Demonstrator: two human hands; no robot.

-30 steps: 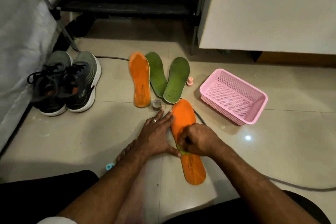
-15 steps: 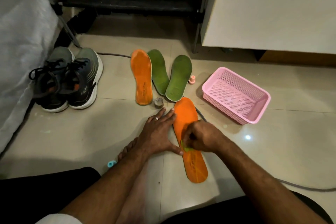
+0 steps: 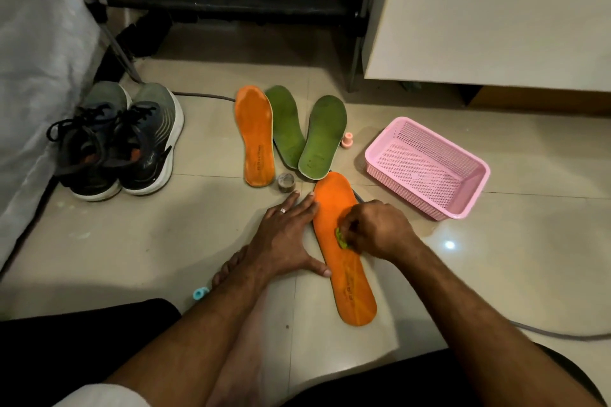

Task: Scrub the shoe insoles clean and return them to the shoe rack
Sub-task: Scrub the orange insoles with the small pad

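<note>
Glossy tiled floor (image 3: 496,274), perforated pink plastic basket (image 3: 426,142), matt orange insole (image 3: 353,294)

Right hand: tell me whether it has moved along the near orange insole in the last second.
Yes. The right hand, pinching the green scrubber, has slid up the near orange insole toward its toe end, nearer the green insoles.

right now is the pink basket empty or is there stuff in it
Empty. The pink basket sits upright on the floor, and its perforated bottom shows bare all across, with nothing lying inside.
</note>
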